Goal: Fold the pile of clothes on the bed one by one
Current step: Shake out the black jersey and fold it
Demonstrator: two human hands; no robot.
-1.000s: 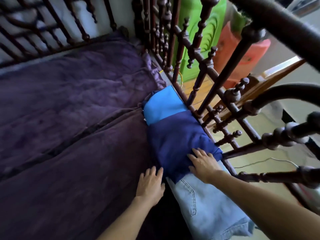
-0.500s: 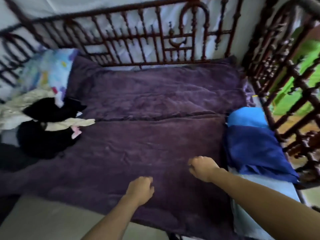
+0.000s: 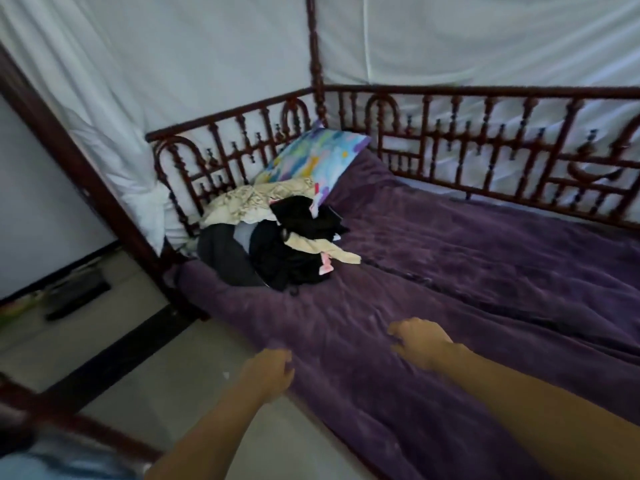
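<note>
The pile of clothes (image 3: 277, 247) sits in the far left corner of the bed (image 3: 467, 282), heaped against the patterned pillow (image 3: 311, 161) and close to the carved wooden railing (image 3: 221, 161). Both hands hover low over the near part of the purple cover, well apart from the heap. The left hand (image 3: 268, 370) is at the bed's near edge and the right hand (image 3: 419, 342) a little further in. Each has its fingers loosely curled and holds nothing, though the blur hides the finer detail. The step in hand looks like fetching the next piece. To do it well, I would reach for whatever lies on top and loose. The narrow cream piece (image 3: 322, 249), draped over the black garment (image 3: 304, 271), looks the easiest to lift cleanly. It should come straight up and away, since the dark clothes beneath look tangled and may drag along. One hand could lift it while the other holds the heap down. The bare stretch of cover between the hands and the heap looks a fair place to spread it flat.
</note>
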